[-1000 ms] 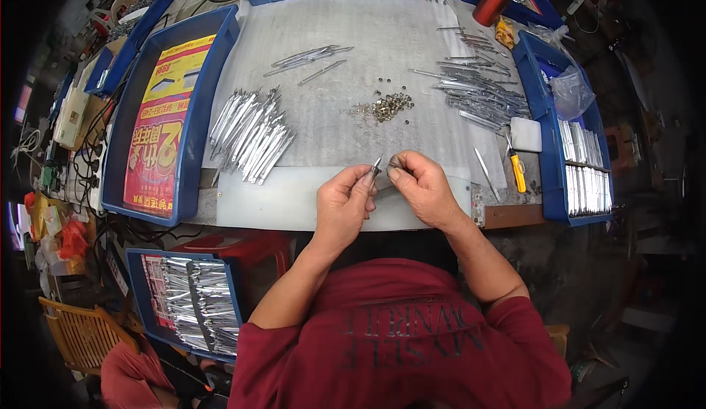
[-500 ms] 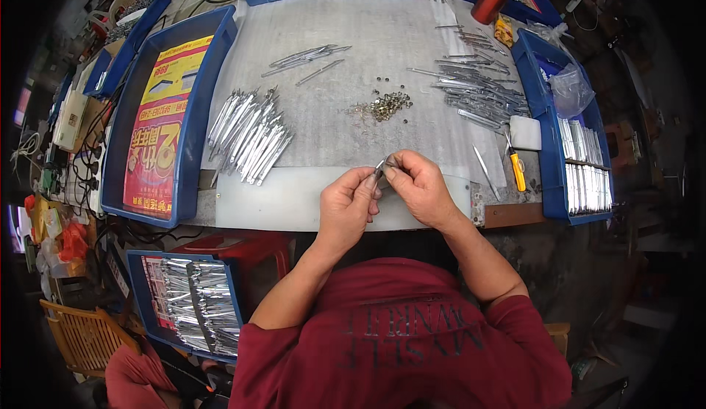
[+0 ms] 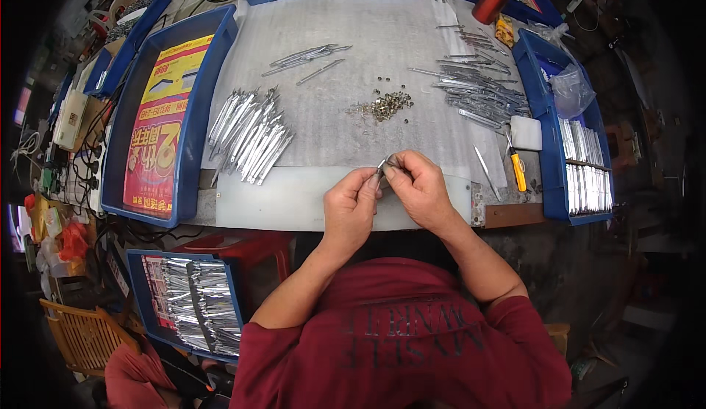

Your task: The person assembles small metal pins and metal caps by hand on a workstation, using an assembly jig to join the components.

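Observation:
Over the white board [image 3: 287, 203] at the table's near edge, my two hands meet fingertip to fingertip. My left hand [image 3: 350, 207] is closed, thumb against fingers, on a slim metal piece [image 3: 380, 166] whose shiny tip shows; the rest lies inside the fist. Pinched close against that tip is my right hand [image 3: 419, 192]; whatever its fingertips hold is too small to make out. Beyond the hands lies a heap of small brass-coloured rings or nuts [image 3: 390, 106]. A pile of silver metal strips [image 3: 250, 135] spreads to the left, and another pile [image 3: 482, 89] to the right.
A blue tray [image 3: 193, 126] with a printed sheet stands at left; a second blue tray [image 3: 553, 140] holding packed strips stands at right. Near it lie a yellow-handled tool [image 3: 518, 172] and a white block [image 3: 525, 133]. A third tray of strips [image 3: 232, 302] sits low left.
My left hand has turned slightly and its fingers have curled in more beneath the metal piece. My right hand stays almost in place. The piles look unchanged.

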Action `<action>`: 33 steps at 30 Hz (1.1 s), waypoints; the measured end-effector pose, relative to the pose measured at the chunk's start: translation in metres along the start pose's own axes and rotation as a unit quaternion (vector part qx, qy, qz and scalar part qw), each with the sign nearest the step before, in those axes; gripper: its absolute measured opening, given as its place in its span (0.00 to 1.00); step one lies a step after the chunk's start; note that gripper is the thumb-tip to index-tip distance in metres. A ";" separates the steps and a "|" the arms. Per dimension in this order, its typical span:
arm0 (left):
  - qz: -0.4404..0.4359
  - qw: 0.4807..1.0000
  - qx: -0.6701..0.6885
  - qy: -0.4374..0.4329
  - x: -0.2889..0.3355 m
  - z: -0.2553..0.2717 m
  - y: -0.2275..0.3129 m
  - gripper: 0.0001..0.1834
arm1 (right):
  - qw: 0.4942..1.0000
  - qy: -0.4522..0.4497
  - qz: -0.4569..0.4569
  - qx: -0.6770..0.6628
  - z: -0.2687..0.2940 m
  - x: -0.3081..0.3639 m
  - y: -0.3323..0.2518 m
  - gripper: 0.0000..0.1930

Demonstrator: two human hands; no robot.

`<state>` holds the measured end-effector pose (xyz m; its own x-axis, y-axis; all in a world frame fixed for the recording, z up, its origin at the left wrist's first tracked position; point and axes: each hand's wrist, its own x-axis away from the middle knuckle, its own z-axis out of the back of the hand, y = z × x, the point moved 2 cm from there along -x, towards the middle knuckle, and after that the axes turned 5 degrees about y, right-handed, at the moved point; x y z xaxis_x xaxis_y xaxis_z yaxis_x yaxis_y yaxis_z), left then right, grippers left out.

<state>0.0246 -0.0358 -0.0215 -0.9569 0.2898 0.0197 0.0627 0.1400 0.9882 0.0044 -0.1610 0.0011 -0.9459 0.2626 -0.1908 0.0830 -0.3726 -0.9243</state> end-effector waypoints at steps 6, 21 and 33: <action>-0.029 0.999 -0.037 0.022 0.002 -0.001 0.000 0.08 | 0.999 -0.011 -0.036 -0.030 0.000 0.000 0.005 0.08; 0.074 0.993 0.091 -0.017 0.001 -0.001 0.007 0.08 | 0.996 -0.070 -0.007 -0.055 0.007 -0.006 0.007 0.08; 0.079 0.990 0.112 -0.016 -0.002 0.001 0.008 0.09 | 0.997 0.045 -0.051 -0.035 0.018 -0.013 0.013 0.10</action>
<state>0.0270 -0.0338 -0.0141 -0.9213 0.3533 0.1625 0.2750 0.2966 0.9145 0.0117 -0.1855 -0.0023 -0.9184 0.3765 -0.1213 0.0127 -0.2783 -0.9604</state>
